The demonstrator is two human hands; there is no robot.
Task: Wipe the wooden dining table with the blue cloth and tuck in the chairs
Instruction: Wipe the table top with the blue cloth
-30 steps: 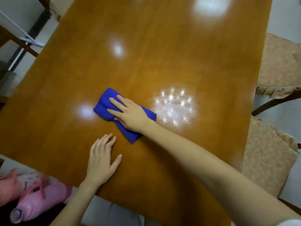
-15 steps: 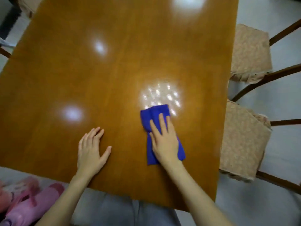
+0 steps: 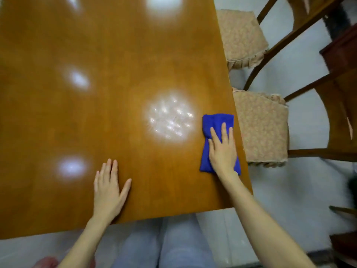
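Near the right edge of the glossy wooden dining table (image 3: 116, 105), the folded blue cloth (image 3: 216, 124) lay lengthwise, pointing away from the person, under the flat, open right hand (image 3: 223, 151). Left hand (image 3: 109, 192) rested open, palm down.

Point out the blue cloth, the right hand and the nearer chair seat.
blue cloth (image 3: 217, 120), head view, bare far end beyond the fingers.
right hand (image 3: 223, 153), head view, back of the hand.
nearer chair seat (image 3: 260, 130), head view, middle of the cushion.
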